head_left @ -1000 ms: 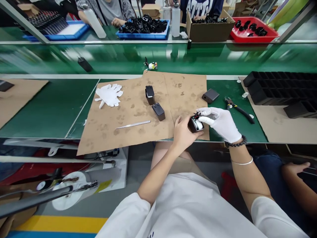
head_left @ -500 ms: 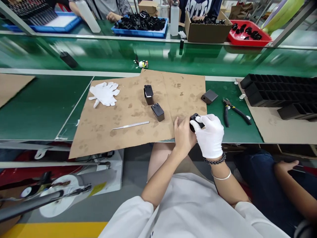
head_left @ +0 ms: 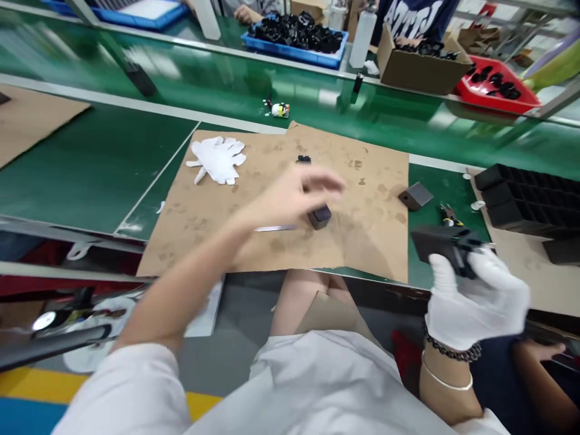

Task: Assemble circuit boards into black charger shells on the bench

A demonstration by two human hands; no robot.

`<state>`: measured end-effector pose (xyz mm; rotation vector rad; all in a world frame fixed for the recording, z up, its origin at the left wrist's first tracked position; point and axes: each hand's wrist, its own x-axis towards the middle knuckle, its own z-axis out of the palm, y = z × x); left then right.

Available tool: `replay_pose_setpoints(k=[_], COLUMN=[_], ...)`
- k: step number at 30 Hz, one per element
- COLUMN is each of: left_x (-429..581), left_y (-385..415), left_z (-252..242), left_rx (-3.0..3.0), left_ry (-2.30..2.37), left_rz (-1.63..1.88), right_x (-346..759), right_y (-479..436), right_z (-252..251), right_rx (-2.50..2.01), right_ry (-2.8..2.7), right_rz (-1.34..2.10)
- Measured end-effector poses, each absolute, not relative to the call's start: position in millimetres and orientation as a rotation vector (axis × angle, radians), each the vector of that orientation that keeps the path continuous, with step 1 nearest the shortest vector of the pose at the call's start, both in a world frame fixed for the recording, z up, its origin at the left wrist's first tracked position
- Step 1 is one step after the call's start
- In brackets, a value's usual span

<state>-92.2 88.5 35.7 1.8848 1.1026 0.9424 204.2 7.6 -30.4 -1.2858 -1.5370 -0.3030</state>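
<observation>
My bare left hand (head_left: 299,190) is blurred above the cardboard sheet (head_left: 258,257), its fingers stretched out and apart with nothing seen in them. It partly covers two black chargers: one black charger (head_left: 321,217) shows below the hand, while only the top of the other charger (head_left: 304,159) peeks out beyond it. Metal tweezers (head_left: 275,228) lie under my wrist. My right hand (head_left: 473,305), in a white glove, grips a black charger casing (head_left: 437,243) between thumb and fingers, above the bench's front edge. Beyond it lies another black casing (head_left: 415,196).
Pliers (head_left: 449,216) lie by my right hand, partly hidden. Black divided trays (head_left: 534,202) stand at right. A spare white glove (head_left: 218,160) rests on the cardboard. Behind the green belt are a blue tray (head_left: 312,57), a cardboard box (head_left: 421,72) and a red tray (head_left: 493,96).
My hands have parted. The left let go and moved left over the chargers; the right carried the black casing to the right, near the pliers. The view has tilted.
</observation>
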Motion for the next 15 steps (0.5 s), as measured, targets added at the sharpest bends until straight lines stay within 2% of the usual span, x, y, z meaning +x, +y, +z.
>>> replay_pose_setpoints(k=[3, 7, 12, 15], left_x=[-152.2, -201.4, -205.1, -202.5], left_y=[180.7, 285.6, 343.1, 358.2], left_z=[32.8, 4.8, -24.5, -27.1], left_rx=[1.75, 1.524, 1.444, 1.383], left_ry=[1.441, 2.005, 2.155, 2.276], left_rz=[1.226, 1.16, 1.104, 0.97], right_x=[200.3, 203.4, 210.5, 212.4], right_y=[15.7, 24.1, 25.9, 29.4], right_z=[-52.2, -49.4, -39.6, -60.8], right_rx=[-1.41, -1.428, -1.387, -1.505], right_ry=[-1.745, -1.855, -1.626, -1.703], right_rz=[-0.11, -0.016, -0.24, -0.037])
